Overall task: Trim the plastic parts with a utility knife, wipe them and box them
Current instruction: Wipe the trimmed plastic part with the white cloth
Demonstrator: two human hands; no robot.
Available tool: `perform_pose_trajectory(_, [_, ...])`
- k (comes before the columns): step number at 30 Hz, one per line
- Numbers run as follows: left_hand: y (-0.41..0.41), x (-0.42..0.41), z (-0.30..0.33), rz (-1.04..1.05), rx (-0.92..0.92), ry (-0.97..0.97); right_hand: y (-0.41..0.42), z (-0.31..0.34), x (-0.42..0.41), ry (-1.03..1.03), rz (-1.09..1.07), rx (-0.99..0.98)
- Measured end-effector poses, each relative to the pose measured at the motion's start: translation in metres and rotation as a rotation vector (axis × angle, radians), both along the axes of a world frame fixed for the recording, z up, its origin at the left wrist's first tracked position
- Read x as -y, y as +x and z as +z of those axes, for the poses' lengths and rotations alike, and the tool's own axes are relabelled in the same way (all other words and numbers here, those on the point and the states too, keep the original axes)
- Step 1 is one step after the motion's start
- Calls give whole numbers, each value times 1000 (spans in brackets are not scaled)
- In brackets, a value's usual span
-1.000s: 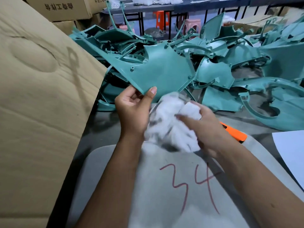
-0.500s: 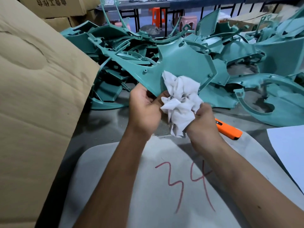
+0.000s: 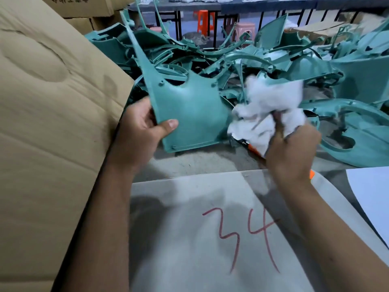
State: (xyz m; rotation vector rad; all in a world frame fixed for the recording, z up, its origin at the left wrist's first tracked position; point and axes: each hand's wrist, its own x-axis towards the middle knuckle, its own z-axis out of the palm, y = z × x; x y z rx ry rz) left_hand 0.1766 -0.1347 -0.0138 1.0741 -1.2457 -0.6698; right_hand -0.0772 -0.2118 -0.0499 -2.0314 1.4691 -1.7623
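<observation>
A teal plastic panel (image 3: 189,106) with a long thin arm reaching up-left is held upright above the table. My left hand (image 3: 143,131) grips its lower left corner, thumb on the front face. My right hand (image 3: 292,148) clutches a crumpled white cloth (image 3: 271,104), blurred, just off the panel's right edge. The orange utility knife (image 3: 252,149) lies on the table, mostly hidden behind my right hand and the cloth.
A large pile of teal plastic parts (image 3: 315,66) covers the table beyond. A tall cardboard box flap (image 3: 52,123) rises at the left. A grey board (image 3: 189,228) marked "34" lies in front, white paper (image 3: 370,197) at right.
My left hand turned the panel and shifted its grip to the lower left corner. The cloth swept across the panel's face to its right edge.
</observation>
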Motion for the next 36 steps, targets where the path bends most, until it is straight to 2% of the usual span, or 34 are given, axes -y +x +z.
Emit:
perform_pose_trajectory(1, [7,-2,0,23,-12,-10,-4,4,3,52,0,149])
perform_pose_trajectory(3, [13,-4,-2,42,-73,-22,-3,7,-1,162,244,361])
perform_pose_trajectory(6, [11,3,-7,31,-63,-9,21,1,-25,365,727,296])
perform_pose_trajectory(7, [10,5,-8,31,-71,0,27,-2,-30,429,823,290])
perform_pose_trajectory(8, [7,6,-9,26,-103,12,33,-3,-32,444,834,264])
perform_pose_trajectory(11, [-11,9,-12,39,-250,-1,38,4,-28,267,595,179])
perform_pose_trajectory(13, [-37,13,-12,87,-403,-18,37,8,-28,268,586,306])
perform_pose_trajectory(17, [-90,17,-10,-115,-1011,42,34,8,-28,322,597,536])
perform_pose_trajectory(19, [-108,16,-11,-176,-1115,23,33,6,-23,350,541,678])
perform_pose_trajectory(21, [-124,16,-14,-132,-1045,42,31,7,-21,367,508,765])
perform_pose_trajectory(22, [-127,18,-15,-43,-970,60,30,6,-19,371,492,725])
perform_pose_trajectory(23, [-125,18,-16,64,-893,75,28,4,-16,361,456,592])
perform_pose_trajectory(24, [-118,19,-17,141,-812,81,24,2,-12,333,397,364])
perform_pose_trajectory(26, [-95,20,-19,229,-633,63,19,0,-9,220,238,-284])
perform_pose_trajectory(27, [-82,19,-20,277,-552,44,20,2,-10,172,209,-481])
perform_pose_trajectory(28, [-69,18,-22,331,-497,35,20,2,-12,141,234,-496])
perform_pose_trajectory(30, [-53,16,-23,396,-509,20,21,1,-15,93,248,-248])
perform_pose_trajectory(31, [-49,16,-25,398,-526,1,20,2,-17,148,310,-27])
perform_pose_trajectory(33, [-50,17,-27,357,-497,-34,24,12,-30,328,573,396])
perform_pose_trajectory(34, [-54,17,-27,328,-467,-39,29,16,-38,462,663,503])
perform_pose_trajectory(36, [-69,20,-28,281,-445,-23,38,16,-46,729,636,546])
